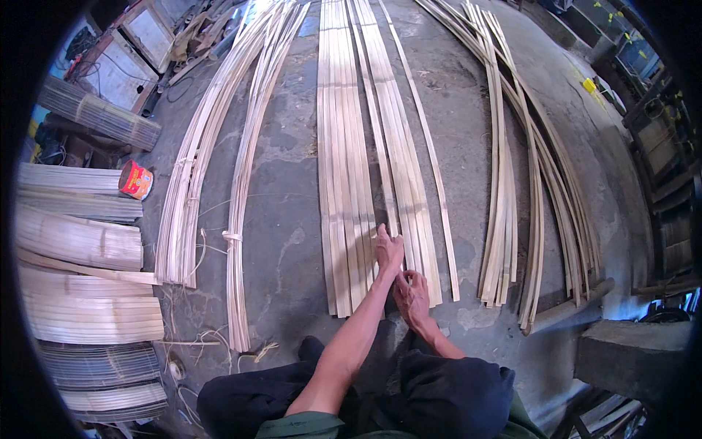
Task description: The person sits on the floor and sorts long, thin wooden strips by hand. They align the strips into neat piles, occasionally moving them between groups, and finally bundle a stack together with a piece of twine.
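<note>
Long pale bamboo strips (344, 161) lie side by side on the floor in front of me, running away lengthwise. A second group of flat strips (401, 139) lies to their right, with a loose bamboo strip (377, 146) in the gap between them. My left hand (390, 252) is closed on the near part of this loose strip, its index finger stretched along it. Just nearer and to the right, my right hand (414, 298) has curled fingers at the strip's near end, which is partly hidden by the hands.
Tied bundles of strips (235, 278) lie left, with a single strip (424, 139) and looser bundles (501, 190) right. Rolled slat mats (91, 314) and a red tub (136, 180) line the left side. At lower right stand a bamboo pole (570, 307) and a concrete block (632, 351).
</note>
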A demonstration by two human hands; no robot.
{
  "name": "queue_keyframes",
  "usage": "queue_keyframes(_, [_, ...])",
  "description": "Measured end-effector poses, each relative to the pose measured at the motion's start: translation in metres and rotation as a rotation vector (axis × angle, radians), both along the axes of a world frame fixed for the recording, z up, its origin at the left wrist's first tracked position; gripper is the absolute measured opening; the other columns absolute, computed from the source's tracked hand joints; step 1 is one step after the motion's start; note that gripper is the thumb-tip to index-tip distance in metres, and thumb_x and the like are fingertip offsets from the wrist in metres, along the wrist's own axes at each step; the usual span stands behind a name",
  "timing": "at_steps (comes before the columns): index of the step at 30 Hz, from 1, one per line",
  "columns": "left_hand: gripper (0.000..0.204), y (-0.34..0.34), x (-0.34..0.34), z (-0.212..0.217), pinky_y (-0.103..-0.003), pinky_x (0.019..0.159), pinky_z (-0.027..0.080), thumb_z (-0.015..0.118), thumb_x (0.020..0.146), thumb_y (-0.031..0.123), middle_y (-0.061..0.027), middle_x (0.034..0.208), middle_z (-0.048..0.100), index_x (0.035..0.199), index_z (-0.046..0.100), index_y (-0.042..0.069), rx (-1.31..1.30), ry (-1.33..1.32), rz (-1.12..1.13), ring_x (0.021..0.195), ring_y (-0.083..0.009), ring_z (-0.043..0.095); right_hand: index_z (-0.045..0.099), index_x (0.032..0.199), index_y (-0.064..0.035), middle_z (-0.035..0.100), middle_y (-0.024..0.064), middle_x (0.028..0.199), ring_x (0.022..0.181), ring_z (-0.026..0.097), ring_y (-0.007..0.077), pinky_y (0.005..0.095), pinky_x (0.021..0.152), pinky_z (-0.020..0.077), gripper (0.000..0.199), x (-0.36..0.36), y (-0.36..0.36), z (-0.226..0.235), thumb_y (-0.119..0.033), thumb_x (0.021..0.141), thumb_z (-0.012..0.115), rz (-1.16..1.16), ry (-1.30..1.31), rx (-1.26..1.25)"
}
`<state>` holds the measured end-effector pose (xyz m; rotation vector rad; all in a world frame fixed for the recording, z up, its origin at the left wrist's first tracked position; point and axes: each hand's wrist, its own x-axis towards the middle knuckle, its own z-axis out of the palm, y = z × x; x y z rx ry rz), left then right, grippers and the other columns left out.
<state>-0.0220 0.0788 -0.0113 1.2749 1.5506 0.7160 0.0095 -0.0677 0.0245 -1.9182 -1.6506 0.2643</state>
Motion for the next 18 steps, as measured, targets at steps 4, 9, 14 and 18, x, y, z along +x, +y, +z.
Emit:
queue_keyframes(4, [0.061,0.004,-0.003,0.023,-0.047,0.082,0.049,0.057,0.082,0.017,-0.0288,0.098,0.063,0.138,0.044,-0.002,0.004,0.132,-0.15,0.094,-0.0377,0.064,0.047,0.138,-0.0072,0.057,0.0207,0.089,0.079,0.057,0.0376,0.0473,0.071,0.0452,0.053,-0.003,-0.008,0.009,-0.005,0.086,0.056,-0.09,0.346,-0.266])
queue_keyframes(9, [0.063,0.005,-0.008,0.026,-0.045,0.078,0.05,0.059,0.081,0.014,-0.0278,0.091,0.065,0.139,0.043,-0.002,0.022,0.112,-0.21,0.085,-0.0372,0.065,0.033,0.147,-0.006,0.06,0.0232,0.095,0.083,0.059,0.0349,0.0374,0.076,0.0478,0.057,-0.012,-0.013,-0.005,-0.005,0.094,0.053,-0.129,0.521,-0.13])
queue_keyframes(14, [0.064,0.005,-0.007,0.013,-0.047,0.085,0.048,0.059,0.082,0.015,-0.0303,0.106,0.061,0.14,0.04,-0.003,0.074,0.19,-0.275,0.096,-0.0403,0.061,0.027,0.149,-0.0063,0.06,0.0262,0.104,0.094,0.06,0.0373,0.0412,0.082,0.0475,0.059,-0.01,-0.011,-0.013,-0.004,0.095,0.05,-0.115,0.451,-0.175])
queue_keyframes(18, [0.064,-0.003,-0.006,-0.004,-0.048,0.088,0.046,0.056,0.084,0.015,-0.0317,0.111,0.055,0.142,0.035,-0.004,0.184,0.239,-0.264,0.102,-0.0432,0.056,0.027,0.149,-0.0067,0.059,0.0273,0.102,0.093,0.059,0.0409,0.0445,0.082,0.0468,0.061,-0.01,-0.017,-0.014,-0.002,0.093,0.051,-0.071,0.47,-0.087])
